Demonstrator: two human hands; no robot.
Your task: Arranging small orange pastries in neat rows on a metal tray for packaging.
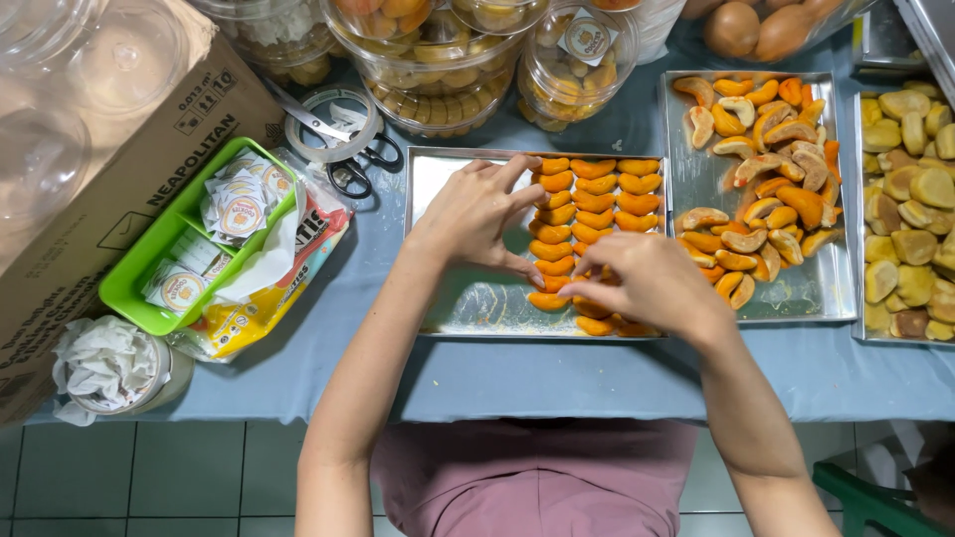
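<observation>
A metal tray (468, 303) lies in front of me with orange crescent-shaped pastries (597, 194) lined up in rows on its right half. My left hand (476, 214) hovers over the tray's bare left part, fingers spread, thumb and forefinger touching the left column of pastries. My right hand (647, 283) rests over the tray's lower right, fingers curled down onto pastries near the front edge. Whether it pinches one is hidden by the fingers.
A second tray (696, 179) to the right holds loose crescent pastries; a third (910, 199) at far right holds pale ones. Behind stand clear plastic tubs (438, 70), scissors (348, 159) and a tape roll. At left: a green basket (134, 288) of labels, a cardboard box, a tissue-filled jar (109, 368).
</observation>
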